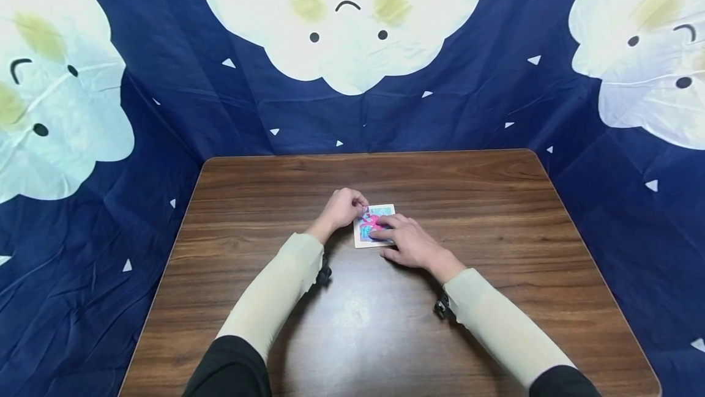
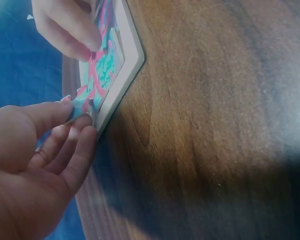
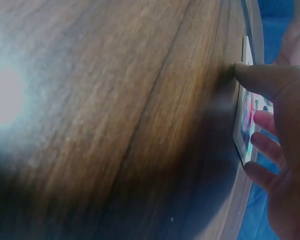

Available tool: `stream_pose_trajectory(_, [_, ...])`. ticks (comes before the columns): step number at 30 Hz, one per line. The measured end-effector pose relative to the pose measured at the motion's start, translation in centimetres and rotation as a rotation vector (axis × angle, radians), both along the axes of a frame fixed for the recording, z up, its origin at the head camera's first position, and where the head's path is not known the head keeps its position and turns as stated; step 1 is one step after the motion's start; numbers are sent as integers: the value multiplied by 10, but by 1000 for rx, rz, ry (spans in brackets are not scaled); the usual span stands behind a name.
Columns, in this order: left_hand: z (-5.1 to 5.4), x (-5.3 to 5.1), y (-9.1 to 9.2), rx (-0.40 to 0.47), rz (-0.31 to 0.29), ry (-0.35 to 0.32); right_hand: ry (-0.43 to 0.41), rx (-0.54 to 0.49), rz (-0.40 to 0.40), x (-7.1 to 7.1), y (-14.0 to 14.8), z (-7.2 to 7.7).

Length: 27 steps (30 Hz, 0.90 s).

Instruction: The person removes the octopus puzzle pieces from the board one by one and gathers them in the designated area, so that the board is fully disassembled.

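Observation:
A small white-framed puzzle board (image 1: pixel 361 243) with a pink and teal picture lies on the table. My left hand (image 1: pixel 340 208) is at its left edge; in the left wrist view the thumb and fingers of that hand (image 2: pixel 45 155) pinch a small teal and pink piece (image 2: pixel 78 107), tilted over the board's frame (image 2: pixel 133 50). My right hand (image 1: pixel 410 243) rests on the board's right part, fingers spread over the picture. The right wrist view shows the thumb of this hand (image 3: pixel 285 125) at the near edge of the board (image 3: pixel 238 122).
The brown wood-grain table (image 1: pixel 248 201) extends around the board. Behind it and at both sides hangs a dark blue cloth (image 1: pixel 385 122) with white clouds and small triangles. Light glares on the table's near part.

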<state>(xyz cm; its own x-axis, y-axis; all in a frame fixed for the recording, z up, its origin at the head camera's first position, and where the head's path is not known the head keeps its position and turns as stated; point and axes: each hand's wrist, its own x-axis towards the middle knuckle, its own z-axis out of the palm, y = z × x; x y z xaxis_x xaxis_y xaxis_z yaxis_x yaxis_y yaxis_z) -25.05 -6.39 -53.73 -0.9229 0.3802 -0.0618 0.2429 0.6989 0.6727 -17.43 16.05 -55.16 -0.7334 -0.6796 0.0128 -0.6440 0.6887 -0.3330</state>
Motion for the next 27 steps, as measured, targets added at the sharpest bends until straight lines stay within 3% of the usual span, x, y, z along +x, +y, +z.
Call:
stream_pose_trajectory(12, [5,0,-1,-26,14,-12,26,9,88,-3,0,1])
stream_pose_trajectory(19, [2,0,-1,-22,10,-20,21,9,112,-4,-1,1])
stream_pose_trajectory(23, [2,1,-3,-12,2,-24,22,-8,115,-4,-1,1])
stream_pose_trajectory(27, [3,2,-5,-3,-1,-33,5,-23,70,-3,-1,1])
